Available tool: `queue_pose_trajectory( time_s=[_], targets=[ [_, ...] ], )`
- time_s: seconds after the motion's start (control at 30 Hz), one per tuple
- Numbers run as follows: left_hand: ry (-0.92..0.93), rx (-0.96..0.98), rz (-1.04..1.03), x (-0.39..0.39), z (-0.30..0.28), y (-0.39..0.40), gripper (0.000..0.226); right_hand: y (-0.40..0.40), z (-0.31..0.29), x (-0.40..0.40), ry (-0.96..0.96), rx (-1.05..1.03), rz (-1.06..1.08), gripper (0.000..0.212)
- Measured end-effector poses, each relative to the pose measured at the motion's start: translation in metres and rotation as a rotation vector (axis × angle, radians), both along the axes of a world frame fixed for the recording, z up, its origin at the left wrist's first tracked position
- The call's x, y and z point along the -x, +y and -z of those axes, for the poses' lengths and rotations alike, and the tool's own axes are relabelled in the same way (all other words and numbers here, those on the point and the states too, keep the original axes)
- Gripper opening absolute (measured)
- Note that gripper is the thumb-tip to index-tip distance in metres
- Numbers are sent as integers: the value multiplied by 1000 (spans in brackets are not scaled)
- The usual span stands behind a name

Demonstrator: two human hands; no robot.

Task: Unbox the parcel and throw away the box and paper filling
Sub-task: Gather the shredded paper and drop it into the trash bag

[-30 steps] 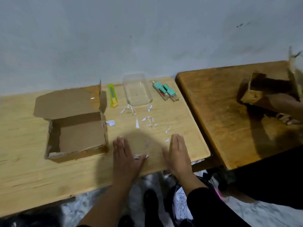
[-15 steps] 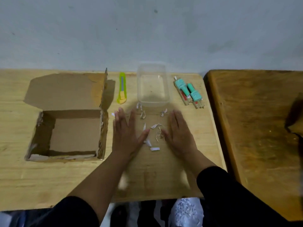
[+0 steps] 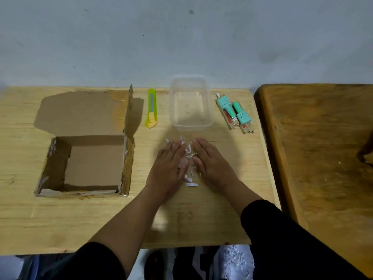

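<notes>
Head view, as I read it from my station. My left hand (image 3: 170, 165) and right hand (image 3: 212, 161) lie palm down on the pale wooden table (image 3: 24, 223), fingers extended and held together, neither hand gripping anything. The two hands angle toward each other, with the white paper scraps (image 3: 189, 156) bunched in the narrow gap between them; several scraps touch the inner edges of both hands, and one strip (image 3: 191, 185) lies just below the gap, near the wrists. The cardboard box (image 3: 88, 164) sits open to the outer side of the left hand, near it but apart, its lid flap folded back toward the wall and its interior bare. Beyond the fingertips stands a clear plastic container (image 3: 189, 104). A green and yellow utility knife (image 3: 151, 111) lies beyond the left hand, between box flap and container. Two teal-capped bottles (image 3: 235, 113) lie beyond the right hand, side by side. A darker wooden table (image 3: 323, 148) adjoins on the right hand's outer side
</notes>
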State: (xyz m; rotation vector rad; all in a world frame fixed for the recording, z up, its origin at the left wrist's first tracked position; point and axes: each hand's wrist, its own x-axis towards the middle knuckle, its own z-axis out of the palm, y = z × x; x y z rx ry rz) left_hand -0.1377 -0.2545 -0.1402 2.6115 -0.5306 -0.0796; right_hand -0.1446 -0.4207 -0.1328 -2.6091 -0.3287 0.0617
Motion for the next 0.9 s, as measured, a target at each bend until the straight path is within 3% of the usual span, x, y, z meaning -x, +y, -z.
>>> queue_pose_trajectory(
  time_s=[0.23,0.43,0.53,0.63,0.73,0.9],
  targets=[
    [74,80,124,50,-2,-2,61,10,-11,51,50,-75,81,64],
    [51,234,213,87,-9,17,50,20,-24,96,94,-132,190,71],
    [18,194,161,92,-7,40,53,24,-30,108,-12,-12,232,68],
    [-29,100,50,93,2,62,53,28,-26,113,174,-117,256,94],
    [-13,9,-51,96,8,67,52,29,-12,112,100,-125,234,108],
    [-11,-24,-41,96,6,65,53,43,-13,98,56,-67,175,105]
  ],
)
